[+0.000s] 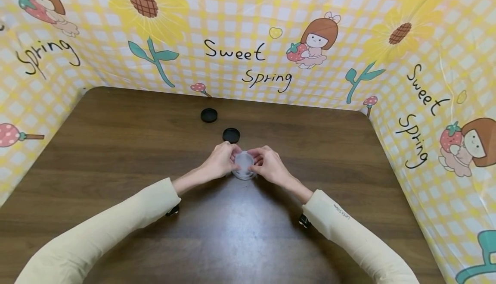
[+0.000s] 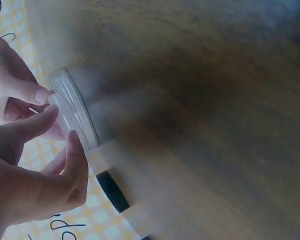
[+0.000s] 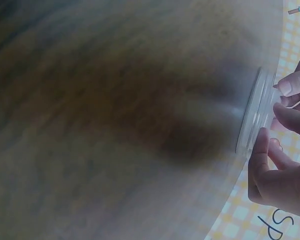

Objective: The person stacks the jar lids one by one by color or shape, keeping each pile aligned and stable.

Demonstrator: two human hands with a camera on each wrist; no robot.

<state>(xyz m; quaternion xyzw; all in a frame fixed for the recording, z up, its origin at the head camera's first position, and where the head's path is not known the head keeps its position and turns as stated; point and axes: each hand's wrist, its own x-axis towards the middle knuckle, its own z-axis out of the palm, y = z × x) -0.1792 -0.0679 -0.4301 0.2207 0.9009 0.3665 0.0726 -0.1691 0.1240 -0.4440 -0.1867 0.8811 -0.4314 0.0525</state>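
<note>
Steadying the round, clear plastic container (image 1: 244, 176) with equal, light pressure from both sides should keep it flat while its rim is worked; uneven squeezing could tip it. It sits at the centre of the frame, apparently on the brown wood-grain counter (image 1: 155, 146). The left hand (image 1: 221, 162) and right hand (image 1: 272, 168) are partly closed, thumbs and bent fingers pinching its opposite sides. Whether its top piece is loose cannot be told.

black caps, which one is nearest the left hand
The front-right black cap, just beyond the left hand; the other cap sits farther back and left, closer to the patterned cloth.
</note>
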